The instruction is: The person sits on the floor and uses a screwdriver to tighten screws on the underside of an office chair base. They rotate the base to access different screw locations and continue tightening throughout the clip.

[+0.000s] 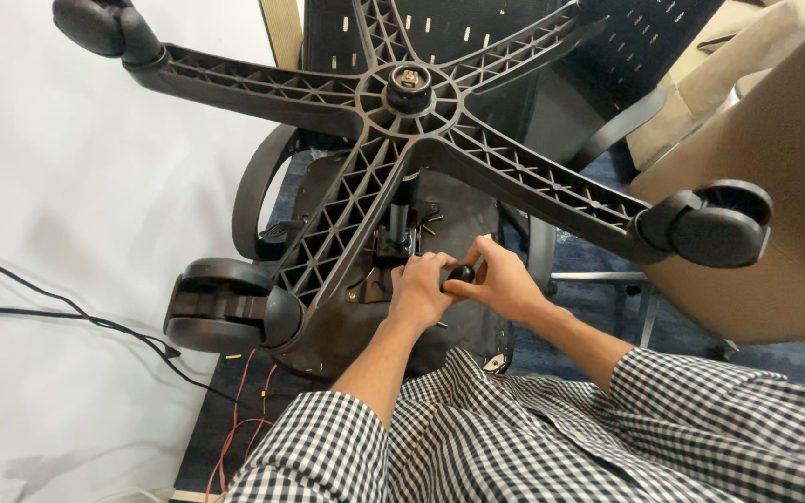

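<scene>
Both hands meet under the upside-down chair. The right hand [505, 279] pinches a small black knob [461, 274] between its thumb and fingers. The knob sits right at the fingertips, between the two hands. The left hand [418, 287] is curled shut just beside it, and its fingers touch the same knob from the other side. I cannot tell if the left hand is holding anything else, because the fingers hide it.

The knob lies close to the underside of the seat [356, 326], which is dark and faces up. Just above the hands is the metal post [399, 219] that goes from the seat to the chair base [402, 93]. The hands are near the bottom of that post.

The base is black plastic with long legs that spread out like a star. It hangs over the hands. One wheel [225, 305] is to the left of the hands, quite near. Another wheel [715, 224] is off to the right. A third wheel [104, 26] is far up on the left.

Both arms wear black and white checked sleeves [533, 438]. Black cables [76, 317] lie on the white surface to the left. A brown cardboard box [784, 168] stands to the right.
</scene>
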